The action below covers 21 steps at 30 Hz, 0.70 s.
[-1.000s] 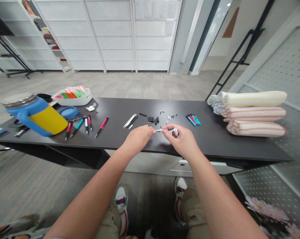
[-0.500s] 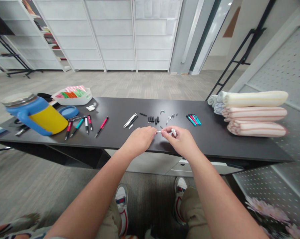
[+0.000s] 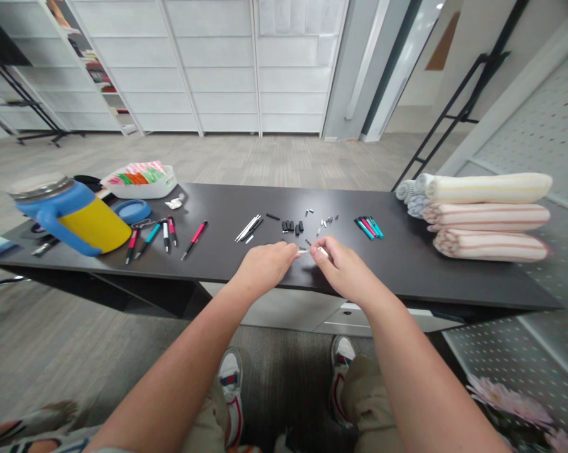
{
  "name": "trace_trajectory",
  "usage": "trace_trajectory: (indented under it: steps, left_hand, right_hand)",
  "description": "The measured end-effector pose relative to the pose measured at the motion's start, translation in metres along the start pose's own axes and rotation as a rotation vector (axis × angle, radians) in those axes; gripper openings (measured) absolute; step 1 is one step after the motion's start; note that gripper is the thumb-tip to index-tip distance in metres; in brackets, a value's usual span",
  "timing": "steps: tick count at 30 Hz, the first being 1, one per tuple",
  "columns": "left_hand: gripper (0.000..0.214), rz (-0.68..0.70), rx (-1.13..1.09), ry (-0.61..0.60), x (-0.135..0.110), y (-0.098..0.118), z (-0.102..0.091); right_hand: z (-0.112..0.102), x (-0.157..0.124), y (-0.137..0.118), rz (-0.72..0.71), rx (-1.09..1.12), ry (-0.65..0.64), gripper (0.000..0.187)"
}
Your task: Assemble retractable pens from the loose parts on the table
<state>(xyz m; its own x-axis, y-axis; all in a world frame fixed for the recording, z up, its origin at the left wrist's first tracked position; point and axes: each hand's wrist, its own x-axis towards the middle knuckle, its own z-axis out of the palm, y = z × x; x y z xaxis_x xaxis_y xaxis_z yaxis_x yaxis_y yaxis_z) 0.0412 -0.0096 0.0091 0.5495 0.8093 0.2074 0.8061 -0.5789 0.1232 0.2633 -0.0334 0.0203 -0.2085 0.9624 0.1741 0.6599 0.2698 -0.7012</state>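
My left hand (image 3: 270, 263) is closed over the near part of the desk, pinching a thin white pen refill (image 3: 303, 251) whose end points toward my right hand. In the fingers of my right hand (image 3: 344, 269) is a short white pen barrel (image 3: 322, 253), mostly hidden by the fingers. The refill's tip and the barrel are close together; whether they touch I cannot tell. Just beyond lie several black pen grips (image 3: 291, 226) and small metal pen parts (image 3: 329, 221). Loose white refills (image 3: 248, 228) lie left of them, coloured pen barrels (image 3: 368, 228) to the right.
On the dark desk (image 3: 227, 204), several whole pens (image 3: 195, 240) lie at left beside a blue and yellow mug (image 3: 83, 217) and its blue lid (image 3: 132, 211). A white basket (image 3: 144, 185) stands behind. Rolled towels (image 3: 491, 217) are stacked at the right end.
The white barrel in my right hand has turned from upright to nearly level, lining up toward the refill. My left hand has barely moved.
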Motion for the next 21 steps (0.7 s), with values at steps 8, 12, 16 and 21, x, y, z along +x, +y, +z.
trace_trajectory:
  steps: [8, 12, 16, 21]
  left_hand:
    - [0.04, 0.008, 0.025, 0.004, 0.001, 0.0003, 0.0002]
    - [0.039, 0.014, 0.017, 0.008, 0.0012, 0.0001, 0.0013]
    - [0.039, 0.013, 0.023, -0.004, 0.0014, 0.0007, -0.0006]
    - [0.038, 0.032, 0.039, -0.006, 0.0006, 0.0017, -0.003]
  right_hand:
    - [-0.0021, -0.0075, 0.0012, -0.074, -0.145, -0.095, 0.021]
    - [0.0006, -0.0063, -0.0002, -0.058, -0.236, -0.064, 0.017]
    - [-0.0001, -0.0047, 0.0005, -0.117, -0.286, -0.029, 0.013]
    - [0.0012, -0.0046, 0.0022, -0.2, -0.319, 0.011, 0.009]
